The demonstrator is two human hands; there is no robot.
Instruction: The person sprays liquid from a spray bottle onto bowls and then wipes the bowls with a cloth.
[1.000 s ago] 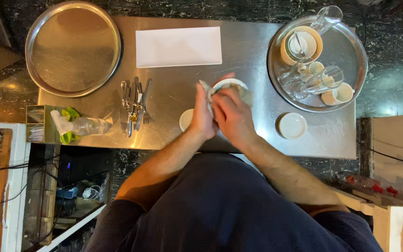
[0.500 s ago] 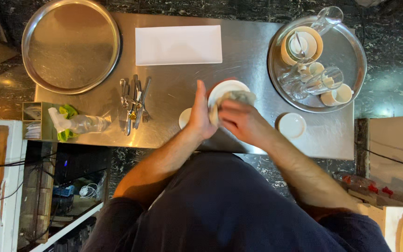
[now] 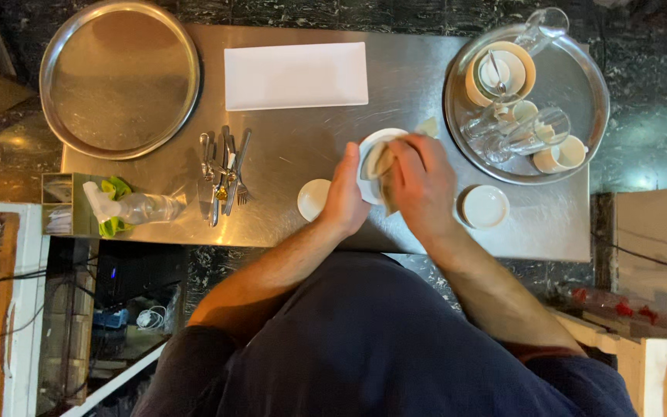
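At the near middle of the steel table (image 3: pixel 426 69), both hands met around a small white dish (image 3: pixel 372 150); the left hand (image 3: pixel 347 197) stood on edge against the dish's left rim, fingers closed along it and holding it tilted up off the table; the right hand (image 3: pixel 424 181) lay over the dish's right side, fingers curled and pressing a pale cloth (image 3: pixel 384 174) into the dish's face; a corner of that cloth showed beyond the fingertips, near the tray on the right. So the dish sat between the two hands, gripped by the left and covered in part by the right, just above the table's front edge.

Just left of the left wrist lay a small white saucer (image 3: pixel 313 199) flat on the table; another white saucer (image 3: pixel 485 207) lay just right of the right wrist. Farther left were a cluster of cutlery (image 3: pixel 224 174) and a clear spray bottle (image 3: pixel 137 207) lying on its side beside something green. A white rectangular plate (image 3: pixel 295 75) lay at the far side, an empty round metal tray (image 3: pixel 121 77) at the far left corner, and a second round tray (image 3: pixel 580 69) at the right bore cups, glasses and a glass jug.
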